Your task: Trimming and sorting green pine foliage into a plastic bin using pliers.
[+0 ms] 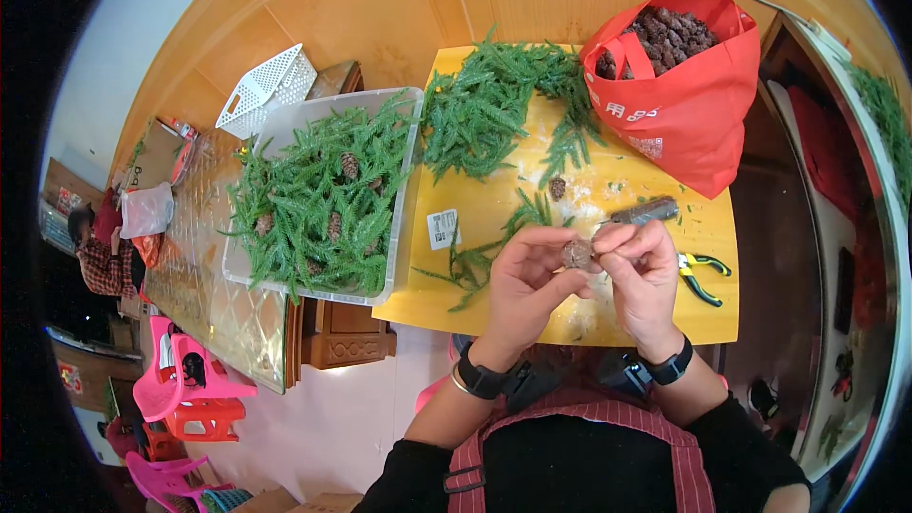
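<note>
My left hand [532, 287] holds a small brown pine cone [577, 253] between thumb and fingers, above the yellow board [570, 328]. Fingertips of my right hand [643, 275] are pinched together against the cone's right side; any thin piece between them is too small to make out. Just left of my hands lies a green artificial pine sprig [475, 266]. Behind them rest a loose pine cone [557, 188] and a dark cylinder [646, 211]. Pliers with yellow-and-black handles [705, 275] lie to the right of my right hand.
A clear plastic bin [407, 218] of green sprigs and cones stands at left, beside a white basket [268, 90]. More sprigs [484, 100] cover the board's back. A red bag [674, 128] full of pine cones stands back right. Pink chairs [171, 375] and another person [109, 247] are far left.
</note>
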Demonstrator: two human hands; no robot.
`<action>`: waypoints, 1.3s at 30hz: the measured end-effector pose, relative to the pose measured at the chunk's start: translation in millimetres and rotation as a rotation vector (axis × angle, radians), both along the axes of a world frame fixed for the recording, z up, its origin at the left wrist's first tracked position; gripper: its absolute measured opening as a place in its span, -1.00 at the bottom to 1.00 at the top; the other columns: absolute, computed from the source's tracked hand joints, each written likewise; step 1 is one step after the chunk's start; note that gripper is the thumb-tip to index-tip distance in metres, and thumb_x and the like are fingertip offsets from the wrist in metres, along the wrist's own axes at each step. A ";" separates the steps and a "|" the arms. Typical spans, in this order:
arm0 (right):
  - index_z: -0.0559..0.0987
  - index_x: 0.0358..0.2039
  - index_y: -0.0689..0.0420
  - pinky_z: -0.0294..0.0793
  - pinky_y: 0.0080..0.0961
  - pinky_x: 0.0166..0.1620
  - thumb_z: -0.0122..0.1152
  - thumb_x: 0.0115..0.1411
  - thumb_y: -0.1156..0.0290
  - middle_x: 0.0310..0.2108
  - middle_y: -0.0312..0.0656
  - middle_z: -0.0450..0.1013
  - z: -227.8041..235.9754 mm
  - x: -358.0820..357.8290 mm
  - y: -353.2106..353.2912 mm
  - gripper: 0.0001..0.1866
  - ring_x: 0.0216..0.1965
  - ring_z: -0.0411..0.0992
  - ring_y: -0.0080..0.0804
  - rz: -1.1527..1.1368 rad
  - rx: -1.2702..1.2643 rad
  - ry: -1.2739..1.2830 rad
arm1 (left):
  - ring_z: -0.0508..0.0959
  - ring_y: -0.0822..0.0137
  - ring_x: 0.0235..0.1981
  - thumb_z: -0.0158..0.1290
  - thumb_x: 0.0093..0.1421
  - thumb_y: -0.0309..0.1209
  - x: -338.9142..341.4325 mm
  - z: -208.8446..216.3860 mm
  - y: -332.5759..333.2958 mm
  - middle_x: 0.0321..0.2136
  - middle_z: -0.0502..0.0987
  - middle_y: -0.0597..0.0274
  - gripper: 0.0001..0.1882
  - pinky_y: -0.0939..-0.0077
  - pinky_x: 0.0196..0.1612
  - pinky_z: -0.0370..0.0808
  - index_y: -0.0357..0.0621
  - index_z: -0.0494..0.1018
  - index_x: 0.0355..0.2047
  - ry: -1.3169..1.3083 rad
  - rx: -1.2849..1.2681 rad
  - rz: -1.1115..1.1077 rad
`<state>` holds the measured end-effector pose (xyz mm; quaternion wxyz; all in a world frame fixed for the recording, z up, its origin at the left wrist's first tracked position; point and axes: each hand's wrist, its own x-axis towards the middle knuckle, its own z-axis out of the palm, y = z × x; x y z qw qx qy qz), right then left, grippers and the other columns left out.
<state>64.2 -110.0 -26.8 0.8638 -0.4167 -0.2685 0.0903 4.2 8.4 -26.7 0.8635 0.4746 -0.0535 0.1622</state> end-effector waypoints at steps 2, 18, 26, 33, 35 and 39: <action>0.30 -0.47 0.17 0.44 -0.53 -0.20 0.05 0.02 0.74 -0.36 -0.08 0.40 3.4 -0.6 -0.1 -0.81 -0.25 0.38 -0.41 -0.025 -0.022 -0.031 | 0.48 0.33 -0.26 0.00 0.04 -0.64 -0.5 -0.2 -0.3 -0.22 0.40 0.09 -0.64 0.56 -0.35 0.51 -0.22 0.26 -0.12 -0.006 0.023 0.008; 0.37 -0.36 0.26 0.33 -0.62 -0.15 0.05 0.04 0.70 -0.25 -0.15 0.26 9.7 1.7 -7.0 -0.86 -0.22 0.30 -0.55 0.005 -0.207 -0.084 | 0.42 0.35 -0.29 -0.17 0.24 -0.28 0.7 -3.4 0.4 -0.24 0.42 0.06 -0.79 0.54 -0.33 0.37 -0.14 0.28 -0.24 -0.005 -0.177 -0.129; 0.40 -0.40 0.25 0.38 -0.63 -0.28 0.06 0.04 0.65 -0.31 -0.15 0.29 15.6 11.9 -15.0 -0.91 -0.34 0.35 -0.50 0.161 -0.163 -0.034 | 0.44 0.32 -0.37 -0.14 0.22 -0.27 0.7 -1.4 1.6 -0.30 0.43 0.12 -0.79 0.61 -0.42 0.35 -0.17 0.33 -0.31 0.041 -0.183 -0.183; 0.46 -0.50 0.23 0.38 -0.58 -0.30 0.19 -0.08 0.64 -0.40 -0.15 0.36 11.5 14.1 -15.4 -0.89 -0.40 0.39 -0.45 -0.170 -0.399 -0.427 | 0.45 0.41 -0.38 -0.21 0.26 -0.32 -1.0 6.1 -0.2 -0.31 0.46 0.15 -0.72 0.65 -0.45 0.31 -0.28 0.37 -0.21 0.200 -0.097 -0.097; 0.46 -0.52 0.22 0.38 -0.58 -0.31 0.21 -0.11 0.63 -0.42 -0.15 0.38 12.1 10.0 -13.6 -0.88 -0.40 0.39 -0.44 -0.232 -0.410 -0.449 | 0.45 0.43 -0.40 -0.23 0.26 -0.33 -2.4 11.1 -6.1 -0.32 0.47 0.15 -0.69 0.66 -0.44 0.31 -0.32 0.36 -0.18 0.185 -0.032 -0.031; 0.40 -0.56 0.20 0.35 -0.57 -0.27 0.18 -0.10 0.68 -0.39 -0.16 0.34 16.3 8.1 -15.1 -0.85 -0.35 0.34 -0.44 -0.278 -0.460 -0.545 | 0.44 0.46 -0.43 -0.24 0.27 -0.34 -2.8 15.6 -4.5 -0.37 0.48 0.14 -0.66 0.66 -0.43 0.32 -0.41 0.35 -0.14 0.142 0.098 0.029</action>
